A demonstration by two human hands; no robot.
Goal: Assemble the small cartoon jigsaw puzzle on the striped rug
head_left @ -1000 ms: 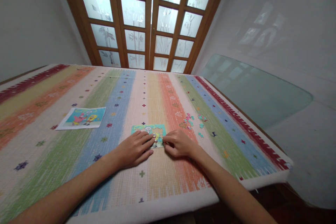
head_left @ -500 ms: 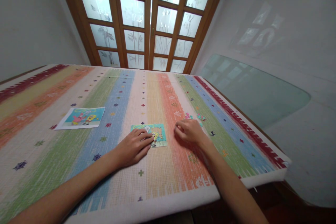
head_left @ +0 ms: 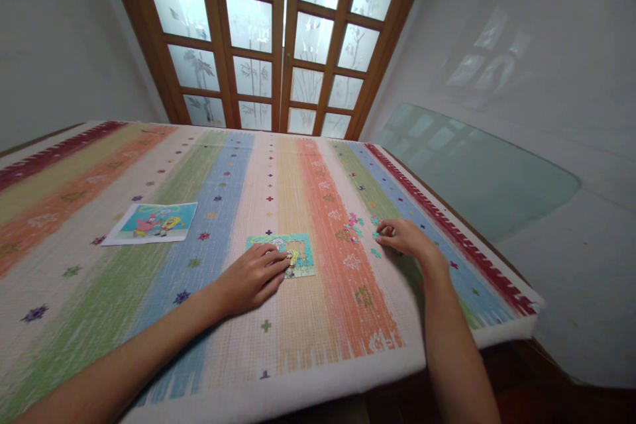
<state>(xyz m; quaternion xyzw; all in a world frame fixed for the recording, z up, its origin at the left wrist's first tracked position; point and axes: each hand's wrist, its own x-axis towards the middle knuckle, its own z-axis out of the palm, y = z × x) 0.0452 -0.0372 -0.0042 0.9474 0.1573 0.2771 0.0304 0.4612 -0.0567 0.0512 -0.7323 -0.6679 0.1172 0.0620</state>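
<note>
A partly assembled jigsaw puzzle (head_left: 302,245) lies flat on the tablecloth, with a brown gap in its upper right part. My left hand (head_left: 256,275) rests on its left side, fingers stretched out, covering that portion. To the right, my right hand (head_left: 403,237) is at the loose pieces, thumb and forefinger pinched at a small teal puzzle piece (head_left: 376,236). Several pink and teal pieces (head_left: 354,225) lie in a loose cluster left of these fingertips. Another teal piece (head_left: 375,253) sits just below them.
A printed picture sheet (head_left: 158,223) with cartoon figures lies left of the puzzle. Beneath everything is a striped tablecloth (head_left: 293,324) reaching the table's front edge. A glass-paned wooden door (head_left: 281,59) stands beyond, and a wall (head_left: 556,79) rises on the right.
My right hand has moved right, from beside the puzzle to the loose pieces, uncovering some of them. My left hand stays on the puzzle.
</note>
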